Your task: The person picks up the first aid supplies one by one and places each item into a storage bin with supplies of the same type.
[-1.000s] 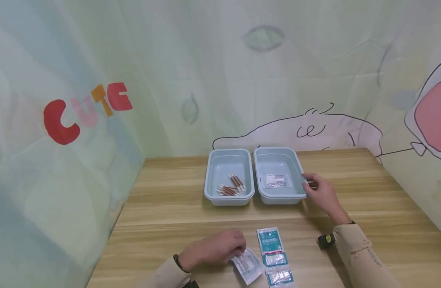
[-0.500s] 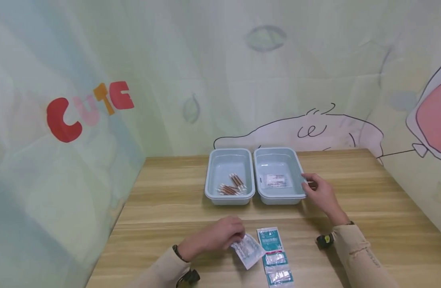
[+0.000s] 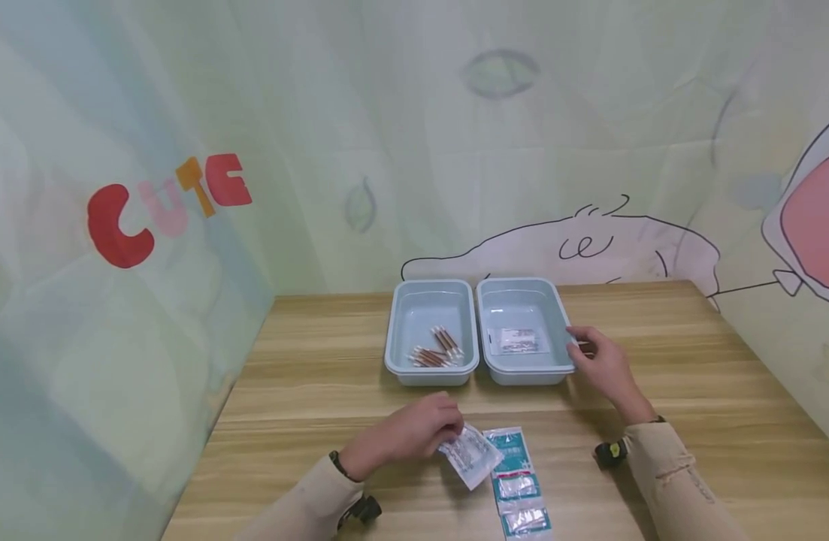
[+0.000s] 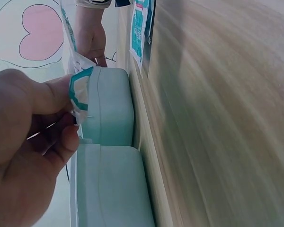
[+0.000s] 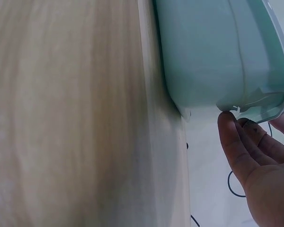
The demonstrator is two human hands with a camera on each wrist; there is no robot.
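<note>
My left hand (image 3: 421,428) pinches a small plastic sachet (image 3: 473,456) by its corner, tilted above the table. It is white on the side facing the head camera; the left wrist view shows a teal-edged corner (image 4: 81,90) at the fingertips. Just right of it, a strip of teal-and-white sachets (image 3: 512,458) lies on the wood, overlapped by the held one. My right hand (image 3: 606,368) holds the right-hand rim of a pale blue plastic tray (image 3: 529,370), fingers under the lip in the right wrist view. Inside that tray lies a clear flat packet (image 3: 518,340).
Left of that tray stands a second pale blue tray (image 3: 431,373) with several brown, white-tipped cotton swabs (image 3: 444,342) in it. Both trays are near the back edge of the wooden table (image 3: 306,398). A printed curtain (image 3: 319,188) hangs behind.
My left hand has moved forward, away from me, with the sachet, lifting it from beside the strip to overlap the strip's upper part. The right hand and both trays have stayed put.
</note>
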